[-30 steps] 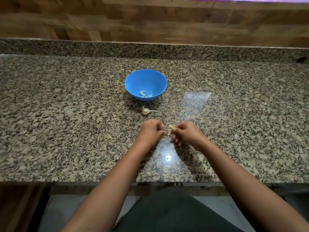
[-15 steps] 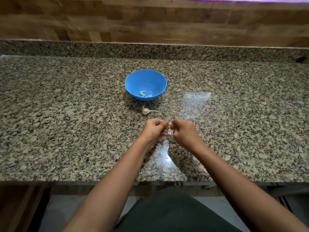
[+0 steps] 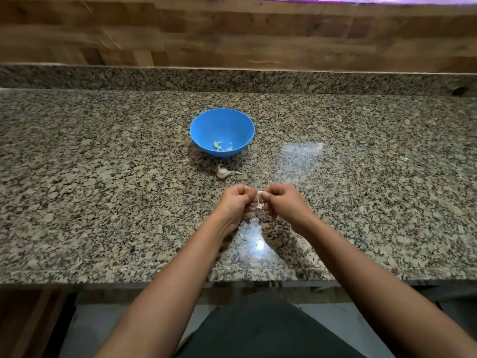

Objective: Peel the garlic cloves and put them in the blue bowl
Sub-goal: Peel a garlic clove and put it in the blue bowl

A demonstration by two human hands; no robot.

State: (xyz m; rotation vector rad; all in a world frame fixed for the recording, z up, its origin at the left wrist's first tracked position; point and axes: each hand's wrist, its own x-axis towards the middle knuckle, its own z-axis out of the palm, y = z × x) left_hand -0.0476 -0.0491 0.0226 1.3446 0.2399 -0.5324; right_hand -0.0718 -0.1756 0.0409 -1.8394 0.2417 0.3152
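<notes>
Both hands' fingers (image 3: 267, 195) pinch one garlic clove (image 3: 260, 193) near the blue bowl (image 3: 222, 125)

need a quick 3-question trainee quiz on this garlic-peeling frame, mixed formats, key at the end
1. True or false: the blue bowl holds nothing.
2. Where does the loose garlic piece lie? A) in the bowl. B) on the granite counter, between the bowl and the hands. C) at the counter's near edge.
3. Fill in: the left hand and the right hand together pinch a ____.

Key
1. False: a few peeled cloves lie in it.
2. B.
3. garlic clove.
</notes>
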